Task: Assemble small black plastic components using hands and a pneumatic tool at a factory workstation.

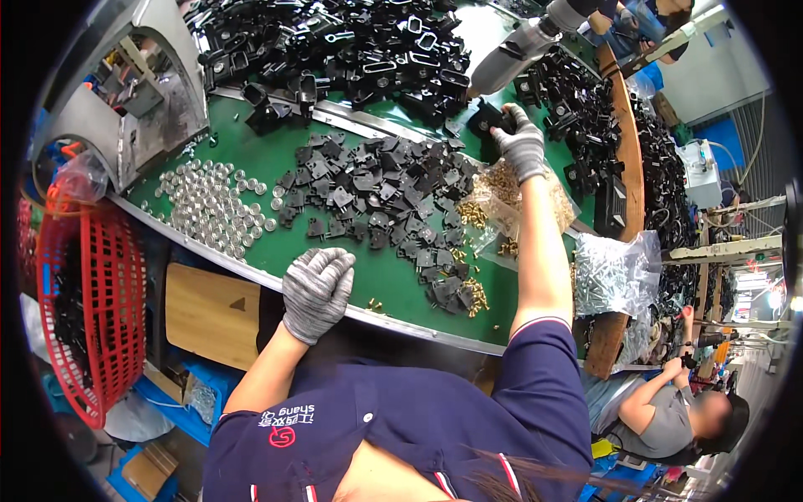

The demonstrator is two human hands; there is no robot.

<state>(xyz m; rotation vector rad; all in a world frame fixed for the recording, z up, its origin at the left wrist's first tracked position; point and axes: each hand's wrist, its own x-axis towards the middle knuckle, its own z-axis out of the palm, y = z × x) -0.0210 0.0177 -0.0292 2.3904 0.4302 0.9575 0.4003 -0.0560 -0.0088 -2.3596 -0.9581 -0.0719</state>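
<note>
My right hand (522, 144), in a grey striped glove, is closed around a black bracket-like part (485, 119). That part sits just under the tip of a grey power screwdriver (512, 60), and I cannot tell whether they touch. Near the bench's front edge rests my left hand (316, 291), gloved the same way, its fingers curled in; whatever they may hold is hidden. Beyond it lies a heap of small dark flat pieces (376, 180). Round silvery metal caps (222, 201) spread to the left, and brass-coloured screws (502, 184) lie in and around a clear bag.
Black metal parts (335, 50) pile up at the back. On the right stand a wooden board edge (629, 142) and a clear bag of silvery screws (617, 272). A grey machine housing (180, 75) and a red basket (100, 309) are left. Another person (669, 410) sits at lower right.
</note>
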